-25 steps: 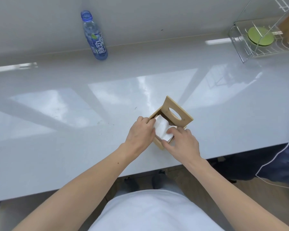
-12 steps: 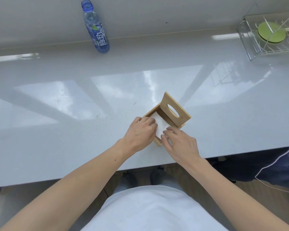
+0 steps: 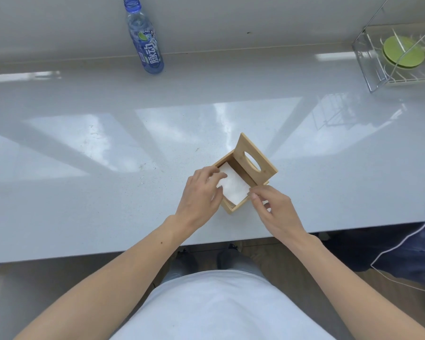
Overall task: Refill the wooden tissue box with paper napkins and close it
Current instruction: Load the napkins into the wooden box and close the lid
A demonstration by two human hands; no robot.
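1. Head view, only view: wooden tissue box (image 3: pixel 233 209) sits on the white bench (image 3: pixel 108 192) near its front edge, lid (image 3: pixel 255 158) hinged up on the far side, oval slot facing the person.
2. Paper napkins (image 3: pixel 233 186) lie inside the box, flat, top sheet just below the rim. Half a second back the stack looked the same but both hands were pressing on it; a second back it was bunched and sticking up between the hands.
3. Left hand (image 3: pixel 199 195) is now at the box's left wall, fingers (image 3: pixel 212 173) loosely spread, tips resting on the near-left corner of the napkins. Not pinching anything that I can see.
4. Right hand (image 3: pixel 275 209) has pulled off the stack to the box's right near corner; thumb and forefinger are close together, nothing visibly between them, cannot tell if they touch the rim.
5. What it means: refill looks done, napkins seated. Lid not yet shut.
6. Likely next: right-hand fingers reach just past themselves to the lid edge and tip it down; left hand must clear the opening first or it gets caught.
7. Far from the fingers: blue bottle (image 3: pixel 145 38) at the wall, wire rack (image 3: pixel 368 69) with green plate (image 3: pixel 402 51) far right. Not involved.
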